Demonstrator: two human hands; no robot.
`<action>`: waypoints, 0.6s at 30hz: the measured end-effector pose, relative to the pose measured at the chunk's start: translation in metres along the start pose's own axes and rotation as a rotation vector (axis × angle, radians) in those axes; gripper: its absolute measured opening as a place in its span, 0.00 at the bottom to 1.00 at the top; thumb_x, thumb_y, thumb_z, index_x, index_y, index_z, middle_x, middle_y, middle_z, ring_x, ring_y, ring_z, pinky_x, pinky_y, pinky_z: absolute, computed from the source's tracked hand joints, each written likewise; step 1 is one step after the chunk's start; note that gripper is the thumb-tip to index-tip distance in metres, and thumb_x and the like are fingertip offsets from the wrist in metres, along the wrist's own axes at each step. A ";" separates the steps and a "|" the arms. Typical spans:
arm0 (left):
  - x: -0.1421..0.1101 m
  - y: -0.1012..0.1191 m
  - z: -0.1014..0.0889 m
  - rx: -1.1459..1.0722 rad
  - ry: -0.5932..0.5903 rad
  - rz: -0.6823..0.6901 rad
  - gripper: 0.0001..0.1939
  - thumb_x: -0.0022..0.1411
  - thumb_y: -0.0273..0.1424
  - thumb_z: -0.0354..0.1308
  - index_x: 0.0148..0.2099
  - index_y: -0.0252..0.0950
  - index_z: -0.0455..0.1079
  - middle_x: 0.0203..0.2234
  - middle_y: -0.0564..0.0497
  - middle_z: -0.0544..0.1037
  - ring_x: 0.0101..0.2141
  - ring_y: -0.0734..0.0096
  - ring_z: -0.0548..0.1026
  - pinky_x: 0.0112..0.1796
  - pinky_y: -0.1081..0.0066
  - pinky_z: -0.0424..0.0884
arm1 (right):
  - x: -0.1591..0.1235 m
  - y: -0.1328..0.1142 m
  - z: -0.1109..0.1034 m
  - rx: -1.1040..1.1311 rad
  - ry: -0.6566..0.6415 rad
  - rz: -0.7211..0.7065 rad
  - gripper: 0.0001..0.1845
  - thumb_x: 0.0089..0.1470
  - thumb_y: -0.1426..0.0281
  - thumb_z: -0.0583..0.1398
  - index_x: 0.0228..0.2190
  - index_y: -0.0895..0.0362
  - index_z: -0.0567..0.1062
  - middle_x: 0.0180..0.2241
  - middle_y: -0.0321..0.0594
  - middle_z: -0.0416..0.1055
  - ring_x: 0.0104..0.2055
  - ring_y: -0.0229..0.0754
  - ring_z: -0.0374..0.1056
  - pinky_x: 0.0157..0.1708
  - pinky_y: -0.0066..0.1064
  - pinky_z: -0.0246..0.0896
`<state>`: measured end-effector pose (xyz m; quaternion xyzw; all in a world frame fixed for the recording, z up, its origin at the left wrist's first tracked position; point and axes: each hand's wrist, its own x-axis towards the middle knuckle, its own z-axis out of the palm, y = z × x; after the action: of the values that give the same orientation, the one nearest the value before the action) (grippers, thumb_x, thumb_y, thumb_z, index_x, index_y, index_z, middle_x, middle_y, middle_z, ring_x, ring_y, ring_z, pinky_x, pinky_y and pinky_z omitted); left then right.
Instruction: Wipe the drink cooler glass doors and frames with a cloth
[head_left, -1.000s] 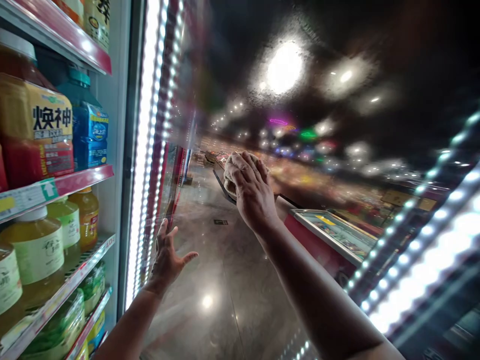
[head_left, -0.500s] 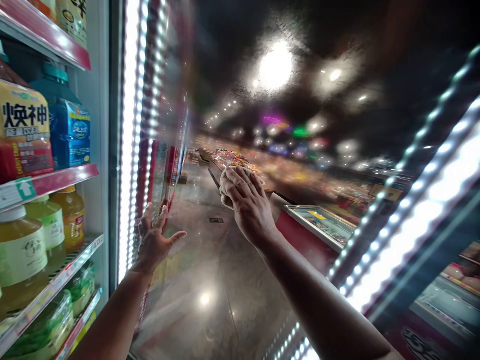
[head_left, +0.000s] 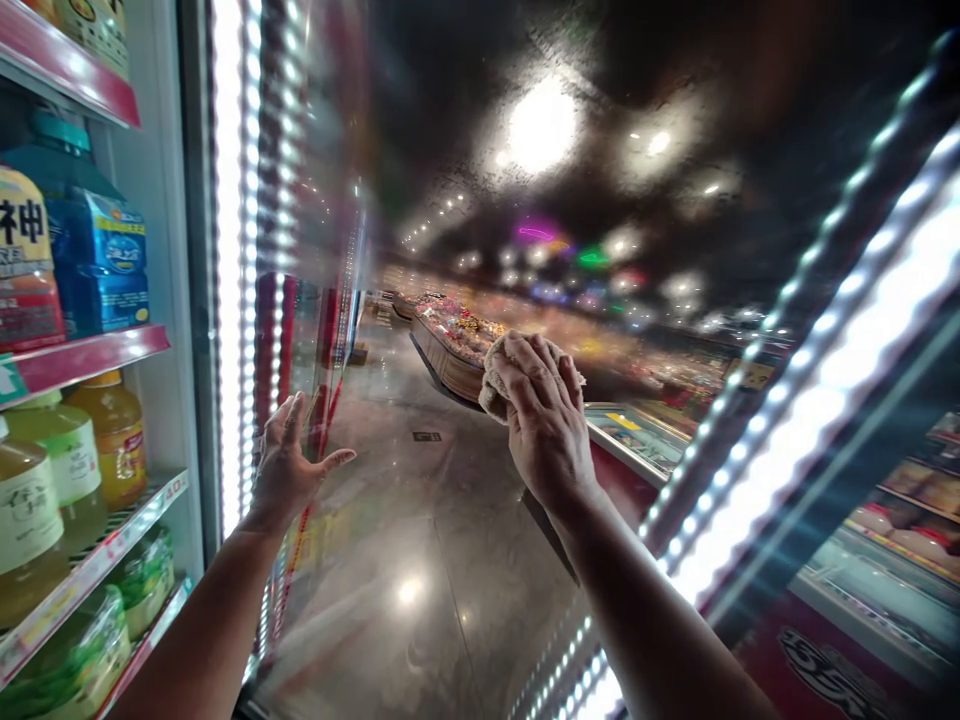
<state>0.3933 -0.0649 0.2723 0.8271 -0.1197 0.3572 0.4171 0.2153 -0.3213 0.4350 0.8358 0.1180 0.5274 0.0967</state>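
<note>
My right hand [head_left: 546, 425] presses a beige cloth [head_left: 495, 385] against a glass door [head_left: 420, 520], its fingers lying over the cloth. Through the pane the shop floor and displays show, and streaks and droplets mark its upper part. My left hand [head_left: 289, 455] is raised at the door's left edge beside a strip of bright lights [head_left: 229, 300]. Its fingers are stretched out with the thumb apart, and nothing is in it. Whether the left palm touches the glass I cannot tell.
At the left, cooler shelves [head_left: 90, 360] hold a blue bottle [head_left: 105, 240], an orange drink bottle [head_left: 112, 440] and green packs [head_left: 82, 640]. A slanting light strip [head_left: 825, 400] runs along the door's right side. Beyond the glass are a chest freezer [head_left: 637, 435] and a long display [head_left: 450, 350].
My right hand and the cloth have slid to the right across the glass. My left hand appears slightly further left, as the whole view has shifted a little.
</note>
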 end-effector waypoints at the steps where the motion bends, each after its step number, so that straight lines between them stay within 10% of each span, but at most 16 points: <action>1: 0.001 0.001 0.000 0.017 -0.025 0.002 0.54 0.50 0.52 0.68 0.73 0.42 0.48 0.69 0.38 0.52 0.67 0.45 0.56 0.63 0.49 0.60 | -0.001 0.002 -0.002 -0.002 0.013 0.007 0.30 0.66 0.77 0.51 0.66 0.49 0.60 0.68 0.43 0.57 0.73 0.45 0.45 0.70 0.51 0.44; 18: 0.002 -0.003 0.001 -0.022 -0.073 -0.002 0.50 0.51 0.53 0.66 0.71 0.42 0.54 0.70 0.40 0.47 0.68 0.43 0.53 0.63 0.48 0.59 | -0.019 0.018 -0.021 0.009 -0.063 -0.047 0.31 0.65 0.77 0.52 0.66 0.47 0.58 0.67 0.42 0.59 0.72 0.45 0.49 0.70 0.50 0.46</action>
<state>0.3972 -0.0633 0.2716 0.8352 -0.1380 0.3249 0.4217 0.1899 -0.3435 0.4325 0.8495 0.1369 0.4977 0.1092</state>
